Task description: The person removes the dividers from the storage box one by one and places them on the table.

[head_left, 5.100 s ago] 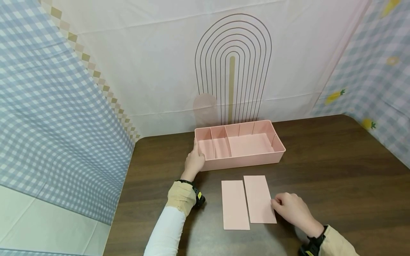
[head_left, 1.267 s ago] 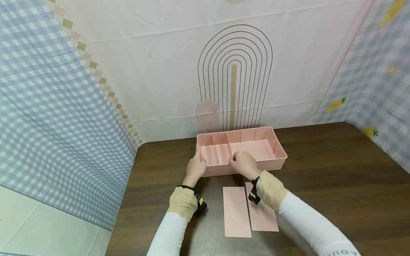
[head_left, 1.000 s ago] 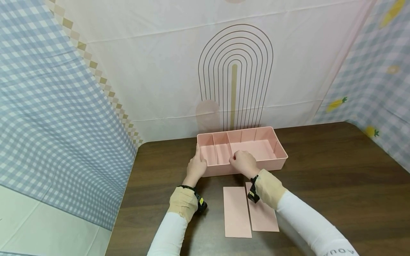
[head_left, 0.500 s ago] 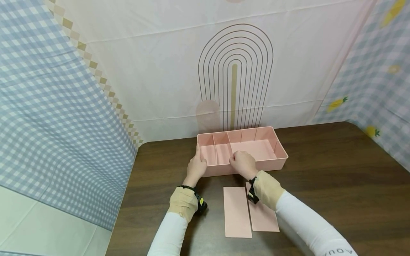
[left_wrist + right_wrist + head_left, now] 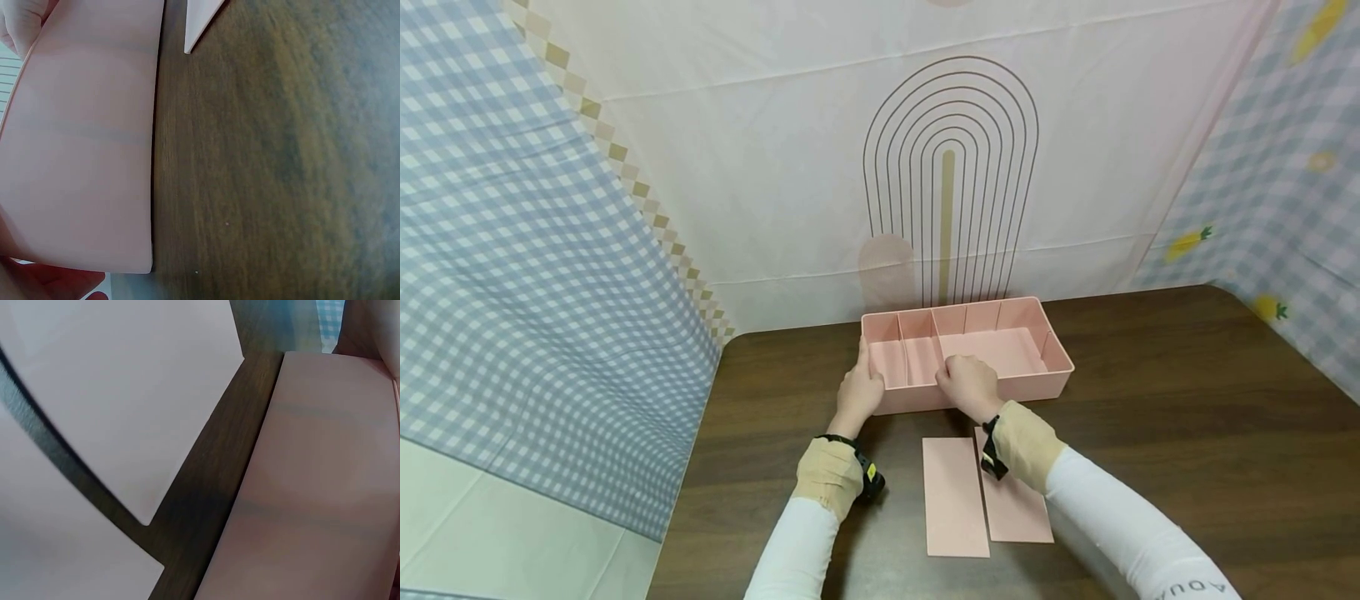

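Observation:
A pink compartment storage box (image 5: 1037,387) stands at the back of the table, with two upright dividers across its left half. At its left end my left hand (image 5: 858,390) grips the side wall, index finger stretched along it. My right hand (image 5: 972,385) is curled over the front rim, where the front end of the second divider (image 5: 937,329) meets it. Its fingertips are hidden from the head view. In the left wrist view, fingers of the right hand (image 5: 24,25) show at the rim. The right wrist view shows the box's front wall (image 5: 312,481).
Two flat pink panels lie side by side before the box: the left panel (image 5: 956,500) and the right panel (image 5: 1018,508), partly under my right forearm. Behind the box hangs a white cloth (image 5: 775,183); checked cloths close off both sides of the wooden table (image 5: 1187,433).
My right hand has moved from beside the right panel up to the front rim at the second divider, and has stayed there for the last second. My left hand keeps its hold.

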`<state>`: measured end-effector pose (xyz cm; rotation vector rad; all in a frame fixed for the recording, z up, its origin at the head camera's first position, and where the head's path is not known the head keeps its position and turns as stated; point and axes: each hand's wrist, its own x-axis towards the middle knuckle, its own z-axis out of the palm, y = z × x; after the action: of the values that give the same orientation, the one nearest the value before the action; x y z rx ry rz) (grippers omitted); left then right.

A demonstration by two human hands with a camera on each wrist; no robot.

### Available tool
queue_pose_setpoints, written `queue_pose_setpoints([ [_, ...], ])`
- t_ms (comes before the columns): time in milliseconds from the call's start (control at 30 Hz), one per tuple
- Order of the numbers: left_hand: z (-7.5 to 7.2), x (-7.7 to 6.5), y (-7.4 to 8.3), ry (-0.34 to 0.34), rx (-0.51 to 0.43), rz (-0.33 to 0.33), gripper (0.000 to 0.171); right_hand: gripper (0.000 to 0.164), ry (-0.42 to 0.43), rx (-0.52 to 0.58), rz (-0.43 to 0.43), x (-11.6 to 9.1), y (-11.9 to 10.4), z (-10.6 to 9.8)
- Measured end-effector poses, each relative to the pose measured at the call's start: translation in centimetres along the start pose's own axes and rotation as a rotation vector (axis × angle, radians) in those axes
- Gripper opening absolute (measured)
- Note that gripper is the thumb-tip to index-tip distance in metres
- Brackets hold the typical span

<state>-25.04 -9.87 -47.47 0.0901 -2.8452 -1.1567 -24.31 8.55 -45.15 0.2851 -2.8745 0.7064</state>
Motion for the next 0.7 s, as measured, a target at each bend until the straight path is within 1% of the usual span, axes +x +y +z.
queue_pose_setpoints([
  [233, -0.03, -0.03, 0.01, 0.015, 0.011, 0.019, 0.065, 0.031, 0.024, 0.006, -0.026, -0.07, 0.16, 0.06],
  [467, -0.08, -0.04, 0.08, 0.010, 0.004, 0.015, 0.066, 0.033, 0.065, 0.027, -0.065, -0.24, 0.38, 0.26],
  [700, 0.08, -0.03, 0.04, 0.008, 0.011, 0.002, 0.065, 0.032, 0.086, 0.026, -0.079, -0.32, 0.38, 0.31],
])
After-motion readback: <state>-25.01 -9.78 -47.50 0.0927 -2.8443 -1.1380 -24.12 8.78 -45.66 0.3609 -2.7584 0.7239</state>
